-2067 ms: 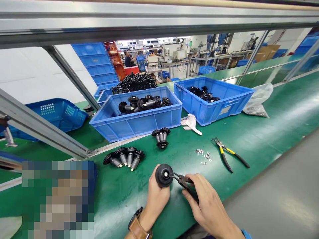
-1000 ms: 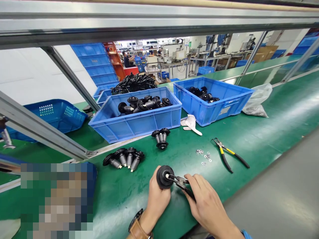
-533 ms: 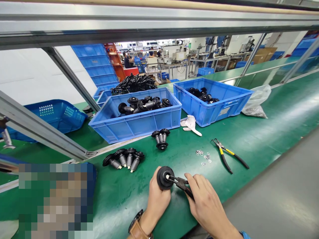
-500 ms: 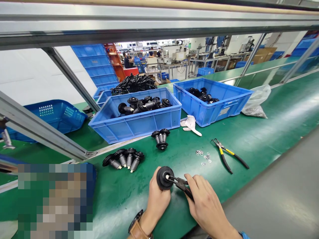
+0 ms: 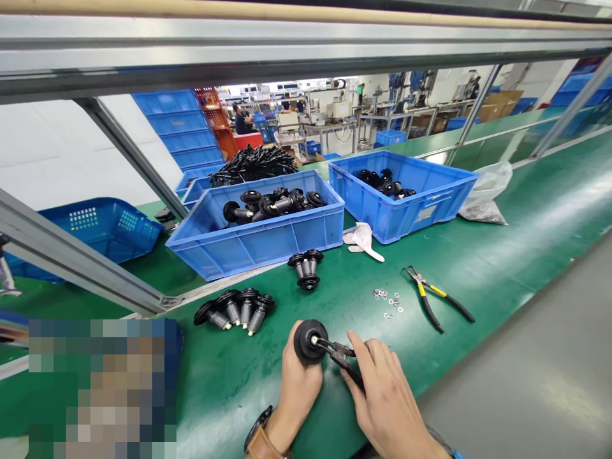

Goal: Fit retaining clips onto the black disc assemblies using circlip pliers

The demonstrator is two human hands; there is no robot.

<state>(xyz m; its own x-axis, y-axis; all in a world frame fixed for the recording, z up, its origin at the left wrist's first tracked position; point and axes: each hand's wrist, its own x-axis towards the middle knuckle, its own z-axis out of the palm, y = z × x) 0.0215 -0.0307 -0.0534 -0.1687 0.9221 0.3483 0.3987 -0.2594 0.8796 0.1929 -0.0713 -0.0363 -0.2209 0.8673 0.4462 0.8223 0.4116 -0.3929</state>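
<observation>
My left hand [image 5: 300,382] is wrapped round a black round-flanged part [image 5: 304,352], its disc end turned up toward me with a pale centre. My right hand [image 5: 382,389] grips dark circlip pliers [image 5: 340,354], whose thin bent tips reach the part's centre. Whether a ring sits on the tips is too small to tell. Small metal rings [image 5: 381,294] and washers lie loose on the green bench [image 5: 248,376]. A second pair of pliers [image 5: 433,292], with yellow and black handles, lies open to the right of them.
Several similar black parts [image 5: 246,307] lie at the left, and a small cluster [image 5: 306,269] stands before a blue bin [image 5: 258,245]. Another blue bin [image 5: 406,210] is beyond a white glove [image 5: 363,241]. A clear plastic bag [image 5: 488,191] rests at right. A metal post [image 5: 81,255] rises at left.
The whole view has shifted slightly. Both hands keep their grip, and the plier tips stay at the centre of the black part.
</observation>
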